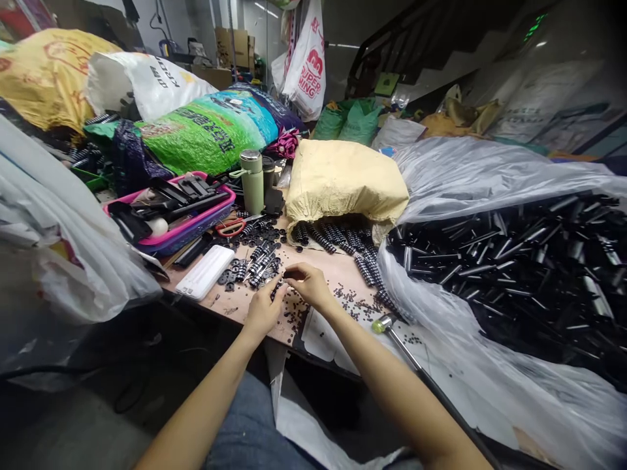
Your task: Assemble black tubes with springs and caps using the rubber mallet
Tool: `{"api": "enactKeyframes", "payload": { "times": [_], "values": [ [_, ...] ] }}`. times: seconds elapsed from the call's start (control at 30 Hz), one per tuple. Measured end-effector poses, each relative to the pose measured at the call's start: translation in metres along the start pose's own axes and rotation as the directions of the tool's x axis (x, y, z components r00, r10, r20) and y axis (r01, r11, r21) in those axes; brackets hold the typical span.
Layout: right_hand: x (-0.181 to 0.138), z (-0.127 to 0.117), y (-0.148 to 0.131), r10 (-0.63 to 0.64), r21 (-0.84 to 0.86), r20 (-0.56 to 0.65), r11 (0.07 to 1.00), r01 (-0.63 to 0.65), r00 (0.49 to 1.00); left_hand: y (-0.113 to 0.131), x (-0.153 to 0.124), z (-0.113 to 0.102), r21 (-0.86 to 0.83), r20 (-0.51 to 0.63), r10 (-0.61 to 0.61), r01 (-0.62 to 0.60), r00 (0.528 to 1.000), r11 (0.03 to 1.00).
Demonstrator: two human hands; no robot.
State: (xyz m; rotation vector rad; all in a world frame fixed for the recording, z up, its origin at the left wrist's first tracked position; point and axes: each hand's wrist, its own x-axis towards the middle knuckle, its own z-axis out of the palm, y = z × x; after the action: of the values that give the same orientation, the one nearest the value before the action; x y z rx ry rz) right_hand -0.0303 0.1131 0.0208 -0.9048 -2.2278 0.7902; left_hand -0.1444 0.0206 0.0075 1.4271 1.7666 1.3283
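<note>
My left hand (265, 307) is closed around a small black ribbed part (275, 287), mostly hidden by the fingers. Close against its upper end, my right hand (309, 284) has its thumb and fingertips pinched; whatever lies between them is too small to make out. Just beyond the hands lies a pile of black ribbed pieces with silvery bands and thin metal pins (262, 262). Flat black discs (228, 279) are spread around that pile. Many tiny black rings (349, 299) are scattered over the tabletop beside and under my right hand.
A cream sack (347, 176) spills banded black rods (365, 267). To the right are a hammer (385, 323) and a plastic bag of black tubes (514, 261). Leftward stand a white box (206, 271), red-handled scissors (230, 227), a green bottle (252, 183) and a pink basket (191, 222).
</note>
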Motion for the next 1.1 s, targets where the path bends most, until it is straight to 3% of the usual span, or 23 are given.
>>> {"api": "enactKeyframes", "payload": {
  "times": [0.27,0.43,0.5,0.63,0.73,0.9,0.97,1.1],
  "values": [
    [-0.027,-0.014,-0.008,-0.111,0.043,-0.059,0.993,0.114,0.992,0.004,-0.007,0.017,0.057,0.047,0.051,-0.054,0.998,0.997],
    [-0.037,-0.018,-0.010,-0.254,0.016,0.004,0.967,0.254,0.967,0.006,-0.010,0.014,0.020,0.041,0.083,-0.084,0.996,0.996],
    [-0.039,-0.018,-0.011,-0.292,-0.005,0.043,0.956,0.293,0.955,0.005,-0.011,0.014,-0.011,-0.013,0.073,-0.073,0.997,0.997],
    [-0.027,-0.009,-0.009,-0.129,-0.129,0.079,0.982,0.139,0.988,-0.002,-0.014,0.014,-0.131,-0.126,0.015,-0.032,0.992,0.991],
    [-0.013,0.006,-0.003,-0.040,-0.190,0.078,0.980,0.054,0.996,-0.008,-0.014,0.014,-0.229,-0.091,-0.040,0.018,0.995,0.973],
    [-0.005,0.022,0.005,-0.023,-0.141,0.052,0.990,0.030,0.998,-0.007,-0.008,0.007,-0.413,-0.037,-0.166,0.136,0.985,0.900],
    [-0.010,0.019,0.006,-0.009,-0.089,0.007,0.996,0.009,1.000,-0.004,-0.006,0.005,-0.388,-0.024,-0.172,0.149,0.985,0.909],
    [-0.024,0.001,0.003,0.016,0.039,-0.072,0.999,-0.013,0.997,0.004,-0.005,0.009,-0.144,0.015,-0.060,0.062,0.998,0.988]
  ]
}}
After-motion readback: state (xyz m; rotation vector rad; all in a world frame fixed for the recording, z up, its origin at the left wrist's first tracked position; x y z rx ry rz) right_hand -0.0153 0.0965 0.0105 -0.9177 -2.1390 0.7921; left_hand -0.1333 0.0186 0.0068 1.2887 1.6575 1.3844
